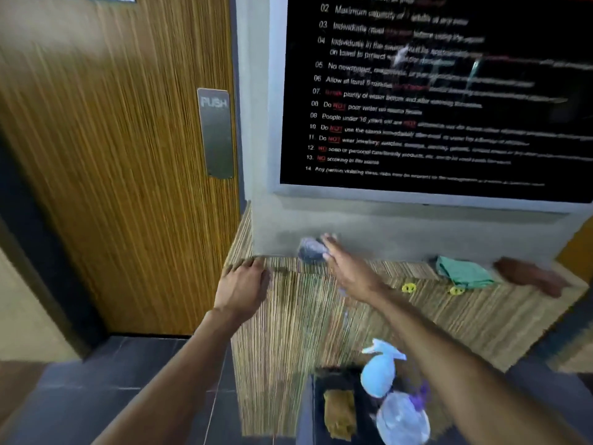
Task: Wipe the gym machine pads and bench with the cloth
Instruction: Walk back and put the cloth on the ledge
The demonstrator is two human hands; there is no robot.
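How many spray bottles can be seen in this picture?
2. A light blue spray bottle and a clear spray bottle just below it, both at the foot of the wooden ledge. Others may be hidden.

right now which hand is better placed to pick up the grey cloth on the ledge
Right. The right hand is stretched out with its fingertips at the crumpled grey cloth against the wall, while the left hand rests on the corner edge of the wooden ledge, apart from the cloth.

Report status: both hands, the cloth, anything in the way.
Left hand open, resting on ledge corner. Right hand open, reaching to grey cloth on ledge; contact blurred. Green cloth lies further right. No gym machine in view.
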